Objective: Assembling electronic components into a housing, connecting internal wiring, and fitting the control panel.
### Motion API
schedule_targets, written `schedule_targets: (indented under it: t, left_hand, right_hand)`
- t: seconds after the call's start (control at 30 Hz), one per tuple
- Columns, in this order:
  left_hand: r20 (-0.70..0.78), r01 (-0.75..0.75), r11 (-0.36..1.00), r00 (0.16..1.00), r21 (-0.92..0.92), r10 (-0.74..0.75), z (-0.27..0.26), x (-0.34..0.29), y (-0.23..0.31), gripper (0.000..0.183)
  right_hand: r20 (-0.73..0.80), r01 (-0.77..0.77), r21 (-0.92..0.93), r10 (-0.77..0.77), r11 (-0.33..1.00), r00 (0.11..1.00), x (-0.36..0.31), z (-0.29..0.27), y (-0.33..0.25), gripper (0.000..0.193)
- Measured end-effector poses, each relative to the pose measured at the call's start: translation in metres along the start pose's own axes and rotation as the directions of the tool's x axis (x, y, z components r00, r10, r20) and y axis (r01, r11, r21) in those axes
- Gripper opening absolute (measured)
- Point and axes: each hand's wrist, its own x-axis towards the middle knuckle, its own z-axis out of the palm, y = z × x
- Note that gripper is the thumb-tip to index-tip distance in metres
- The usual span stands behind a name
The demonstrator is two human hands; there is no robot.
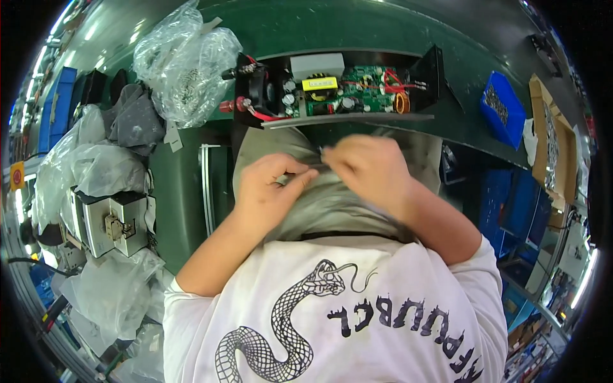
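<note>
My left hand [273,190] is above my lap, its thumb and forefinger brought together in a pinch. Close beside it, my right hand [370,167] is also closed in a pinch and a little blurred by motion. A tiny dark bit shows at the right fingertips, too small to name; whatever the left fingers hold is hidden. Just beyond the hands, on the table edge, lies an open electronic unit with a green circuit board [367,83], a yellow-wrapped transformer [319,83], a black fan [260,89] and red wires. Neither hand touches it.
Clear plastic bags [188,70] lie at the far left of the green table [396,29]. A blue bin [503,110] of small metal parts and a cardboard box [553,143] stand at the right. Bagged parts and a metal bracketed unit [115,223] are at my left.
</note>
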Motion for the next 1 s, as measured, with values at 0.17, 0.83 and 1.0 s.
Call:
schedule_targets:
  t: [0.17,0.83,1.0]
  left_hand:
    - [0.054,-0.427,0.825,0.897,0.37,0.44,-0.008,0.017,0.005,0.021]
    - [0.065,-0.443,0.696,0.865,0.565,0.498,-0.003,0.059,0.02,0.025]
    - [0.175,-0.412,0.728,0.908,0.548,0.382,-0.002,0.074,0.03,0.024]
  right_hand:
    - [-0.085,0.039,-0.288,-0.066,0.957,0.994,0.01,0.021,0.019,0.008]
    - [-0.16,0.043,-0.315,-0.097,0.948,0.982,0.006,0.035,0.022,0.012]
    - [-0.233,0.031,-0.224,-0.084,0.974,0.969,0.007,0.037,0.023,0.014]
